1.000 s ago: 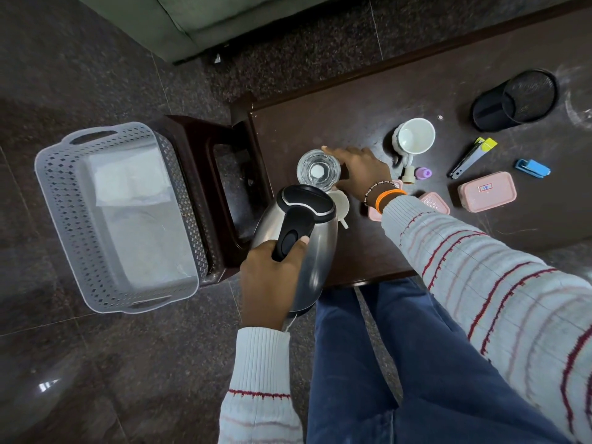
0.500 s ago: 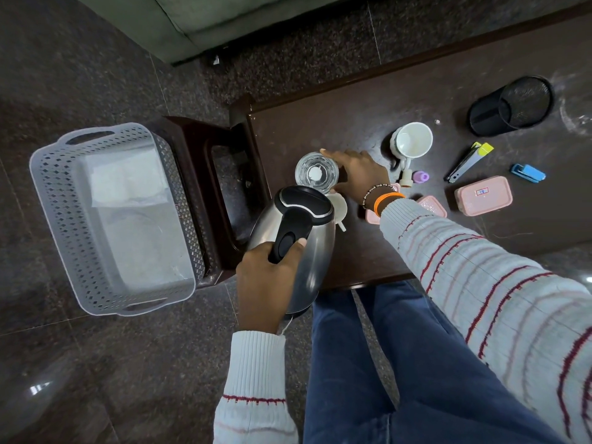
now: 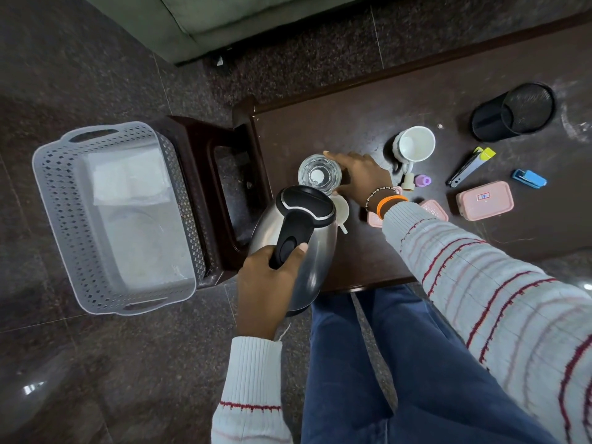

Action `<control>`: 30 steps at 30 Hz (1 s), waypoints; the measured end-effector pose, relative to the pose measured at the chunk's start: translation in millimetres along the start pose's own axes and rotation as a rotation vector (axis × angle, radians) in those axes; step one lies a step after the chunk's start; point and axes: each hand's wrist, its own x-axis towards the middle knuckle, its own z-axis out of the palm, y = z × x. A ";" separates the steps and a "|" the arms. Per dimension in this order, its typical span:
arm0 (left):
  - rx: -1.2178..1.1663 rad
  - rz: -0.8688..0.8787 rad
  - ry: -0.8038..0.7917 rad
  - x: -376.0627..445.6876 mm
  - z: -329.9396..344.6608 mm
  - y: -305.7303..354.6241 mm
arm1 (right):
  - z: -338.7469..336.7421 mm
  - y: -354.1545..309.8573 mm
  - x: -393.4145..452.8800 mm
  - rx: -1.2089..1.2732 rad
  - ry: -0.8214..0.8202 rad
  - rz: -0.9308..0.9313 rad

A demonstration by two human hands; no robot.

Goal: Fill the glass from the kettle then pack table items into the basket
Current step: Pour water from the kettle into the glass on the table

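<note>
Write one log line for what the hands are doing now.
step: pouring | left hand: grips steel kettle | right hand: steadies clear glass | grey plastic basket: unpacked

Dark speckled stone floor (image 3: 96, 363), a dark wooden table (image 3: 352, 129) beside a brown stool (image 3: 198, 139), green sofa (image 3: 224, 24) behind.

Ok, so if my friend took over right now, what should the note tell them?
Left hand: gripping the kettle by its black handle, tipped toward the glass.
Right hand: wrapped around the glass, steadying it on the table.
Basket: on the floor to the left; only a white liner shows inside.
Done: pouring is set up; how full the glass is cannot be told.
Left: finish filling, put the kettle down, then pack the mug, pink box, blue stapler, black mesh cup and other small items.
</note>
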 end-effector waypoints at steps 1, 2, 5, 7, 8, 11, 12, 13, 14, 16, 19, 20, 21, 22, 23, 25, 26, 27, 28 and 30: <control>-0.027 -0.004 -0.011 -0.9 0.1 -2.4 | 0.1 -0.1 -0.2 0.000 0.003 -0.001; -0.059 -0.006 -0.025 -1.8 0.3 -4.6 | 0.1 -0.1 -0.3 0.002 0.008 -0.002; -0.146 -0.010 -0.044 -3.0 -0.2 -13.2 | 0.5 0.2 -0.2 -0.001 0.018 -0.006; -0.189 -0.008 -0.037 -3.2 -0.5 -17.2 | 1.1 -0.2 -0.3 -0.006 0.022 -0.003; -0.209 -0.012 -0.025 -3.8 -0.3 -18.9 | 1.3 -0.5 -0.2 -0.006 0.024 -0.002; -0.277 -0.018 0.051 -5.4 -0.2 -26.9 | 1.6 -0.4 -0.3 -0.005 0.032 -0.005; -0.311 -0.025 0.074 -6.1 -0.4 -29.2 | 1.8 -0.2 -0.5 -0.008 0.033 -0.006; -0.350 -0.032 0.087 -6.8 -0.7 -31.7 | 2.1 0.1 -0.7 -0.015 0.034 -0.005; -0.387 -0.035 0.097 -7.9 -1.4 -33.6 | 2.3 0.1 -0.8 -0.023 0.034 -0.003; -0.448 0.002 0.125 -10.5 -4.4 -37.1 | 2.5 -0.8 -0.8 -0.035 0.034 0.004; -0.500 0.062 0.147 -13.9 -8.1 -44.2 | 3.2 -3.7 -2.2 -0.054 0.035 0.014; -0.506 0.077 0.154 -15.0 -9.1 -46.1 | 3.1 -4.0 -2.7 -0.064 0.037 0.019; -0.501 0.092 0.160 -16.2 -10.4 -48.2 | 3.2 -4.8 -3.7 -0.074 0.042 0.022; -0.497 0.103 0.165 -17.5 -11.9 -50.4 | 3.7 -5.9 -5.0 -0.081 0.046 0.022; -0.507 0.102 0.177 -19.0 -13.5 -52.9 | 4.5 -7.1 -6.7 -0.091 0.045 0.017; -0.589 0.079 0.227 -22.1 -17.2 -57.7 | 6.8 -9.9 -10.8 -0.133 0.044 -0.005; -0.636 0.072 0.257 -23.9 -19.2 -60.4 | 7.8 -11.4 -13.7 -0.150 0.057 -0.015; -0.669 0.069 0.277 -25.2 -21.1 -63.2 | 8.4 -13.6 -17.5 -0.147 0.086 -0.022; -0.703 0.074 0.288 -26.7 -24.1 -66.6 | 8.8 -17.1 -22.2 -0.132 0.126 -0.031; -0.790 0.081 0.309 -32.0 -31.7 -73.8 | 9.3 -26.5 -34.1 -0.132 0.216 -0.057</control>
